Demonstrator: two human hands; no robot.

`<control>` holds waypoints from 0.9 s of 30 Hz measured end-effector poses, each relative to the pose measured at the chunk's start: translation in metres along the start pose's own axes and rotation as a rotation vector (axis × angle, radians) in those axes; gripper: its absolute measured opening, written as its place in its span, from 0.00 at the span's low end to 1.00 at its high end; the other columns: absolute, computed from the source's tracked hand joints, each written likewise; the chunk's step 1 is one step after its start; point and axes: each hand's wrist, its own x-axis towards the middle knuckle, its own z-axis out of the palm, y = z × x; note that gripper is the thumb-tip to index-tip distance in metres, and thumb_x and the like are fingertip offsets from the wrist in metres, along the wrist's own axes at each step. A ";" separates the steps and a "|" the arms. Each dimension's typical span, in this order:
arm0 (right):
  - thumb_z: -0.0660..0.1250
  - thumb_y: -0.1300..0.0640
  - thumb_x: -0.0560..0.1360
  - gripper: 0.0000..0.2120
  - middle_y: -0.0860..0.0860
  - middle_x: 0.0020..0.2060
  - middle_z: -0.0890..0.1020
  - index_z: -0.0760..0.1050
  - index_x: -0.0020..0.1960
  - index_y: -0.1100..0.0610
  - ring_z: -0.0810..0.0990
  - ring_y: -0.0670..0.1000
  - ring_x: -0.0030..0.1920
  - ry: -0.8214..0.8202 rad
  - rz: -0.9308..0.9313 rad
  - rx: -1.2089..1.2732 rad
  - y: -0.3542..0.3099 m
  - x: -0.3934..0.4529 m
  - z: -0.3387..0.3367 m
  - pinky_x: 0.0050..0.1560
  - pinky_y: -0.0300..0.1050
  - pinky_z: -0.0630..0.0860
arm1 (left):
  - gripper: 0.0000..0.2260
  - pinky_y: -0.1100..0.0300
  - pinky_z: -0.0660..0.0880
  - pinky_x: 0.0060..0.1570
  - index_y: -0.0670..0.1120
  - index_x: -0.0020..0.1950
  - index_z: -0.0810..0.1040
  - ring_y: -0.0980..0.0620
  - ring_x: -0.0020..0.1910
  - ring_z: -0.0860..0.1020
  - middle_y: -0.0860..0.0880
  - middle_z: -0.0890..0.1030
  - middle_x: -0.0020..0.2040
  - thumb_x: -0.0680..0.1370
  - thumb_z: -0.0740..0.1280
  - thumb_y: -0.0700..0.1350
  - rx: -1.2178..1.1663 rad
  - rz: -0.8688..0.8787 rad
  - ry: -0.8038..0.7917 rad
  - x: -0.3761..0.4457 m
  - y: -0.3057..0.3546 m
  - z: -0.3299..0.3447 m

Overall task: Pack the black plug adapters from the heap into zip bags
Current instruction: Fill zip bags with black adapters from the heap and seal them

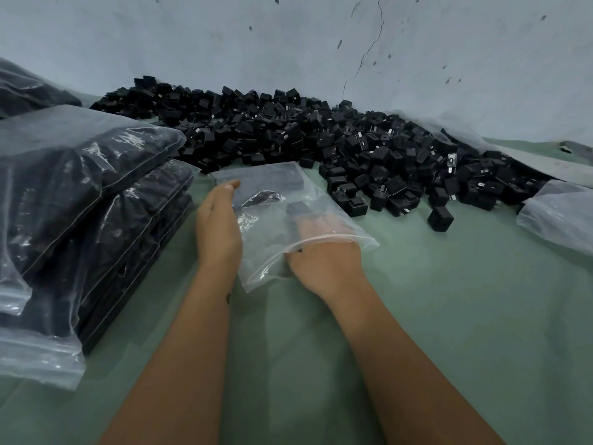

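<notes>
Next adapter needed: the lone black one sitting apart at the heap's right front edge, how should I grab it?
Take the lone plug adapter across its two flat side faces, coming from above. It stands clear of the heap on the green table, boxy, with no neighbours touching; its prongs are not visible.

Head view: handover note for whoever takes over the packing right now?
Left hand: open, fingers straight, resting along the left edge of the zip bag.
Right hand: fingers inside the bag's mouth; grip unclear through the plastic.
The bag lies on the green table, a few adapters inside, unsealed.
Done: filled bags stacked at left.
Left: the heap along the wall is still large; one loose adapter sits nearest.
</notes>
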 end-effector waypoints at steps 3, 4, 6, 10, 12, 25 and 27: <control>0.62 0.54 0.72 0.03 0.48 0.34 0.76 0.72 0.45 0.51 0.76 0.51 0.35 0.040 -0.009 -0.030 -0.006 0.024 0.003 0.36 0.47 0.77 | 0.11 0.64 0.67 0.46 0.60 0.52 0.81 0.74 0.44 0.69 0.70 0.73 0.46 0.79 0.59 0.51 -0.007 -0.033 -0.015 0.001 0.000 -0.001; 0.61 0.53 0.73 0.04 0.48 0.35 0.77 0.73 0.44 0.52 0.76 0.51 0.36 0.039 0.002 -0.048 -0.007 0.031 0.004 0.38 0.47 0.78 | 0.11 0.61 0.69 0.50 0.60 0.52 0.81 0.72 0.45 0.70 0.69 0.73 0.46 0.79 0.59 0.51 -0.001 -0.044 -0.015 0.002 0.000 -0.001; 0.60 0.53 0.72 0.06 0.49 0.37 0.78 0.74 0.42 0.52 0.76 0.50 0.39 0.048 0.025 -0.064 -0.006 0.044 0.007 0.42 0.47 0.79 | 0.11 0.54 0.71 0.59 0.59 0.53 0.81 0.63 0.52 0.74 0.67 0.73 0.48 0.79 0.59 0.51 0.008 -0.059 -0.010 0.004 -0.002 -0.001; 0.60 0.51 0.75 0.10 0.49 0.34 0.77 0.76 0.42 0.55 0.78 0.52 0.37 -0.003 -0.012 -0.097 -0.005 0.062 0.013 0.41 0.49 0.79 | 0.11 0.48 0.72 0.66 0.58 0.54 0.82 0.55 0.58 0.76 0.66 0.76 0.50 0.79 0.60 0.52 0.014 -0.064 -0.021 0.004 -0.003 0.000; 0.58 0.50 0.76 0.11 0.49 0.35 0.77 0.76 0.43 0.54 0.78 0.52 0.38 0.000 -0.014 -0.050 -0.004 0.069 0.017 0.44 0.49 0.78 | 0.11 0.49 0.72 0.65 0.58 0.53 0.82 0.58 0.57 0.76 0.66 0.77 0.49 0.79 0.61 0.51 0.003 -0.055 -0.026 0.005 -0.003 -0.001; 0.56 0.52 0.78 0.09 0.49 0.45 0.79 0.75 0.50 0.52 0.77 0.52 0.47 -0.045 -0.129 0.099 0.013 0.021 0.010 0.53 0.47 0.73 | 0.19 0.46 0.63 0.72 0.51 0.63 0.81 0.48 0.71 0.68 0.50 0.77 0.67 0.75 0.63 0.38 0.721 0.416 -0.479 0.004 -0.023 -0.007; 0.55 0.50 0.79 0.12 0.50 0.49 0.80 0.76 0.53 0.52 0.76 0.53 0.49 -0.133 -0.114 0.087 0.015 0.006 0.001 0.54 0.46 0.70 | 0.19 0.47 0.63 0.72 0.51 0.64 0.80 0.48 0.71 0.69 0.49 0.77 0.67 0.75 0.64 0.38 0.777 0.424 -0.483 0.005 -0.023 -0.008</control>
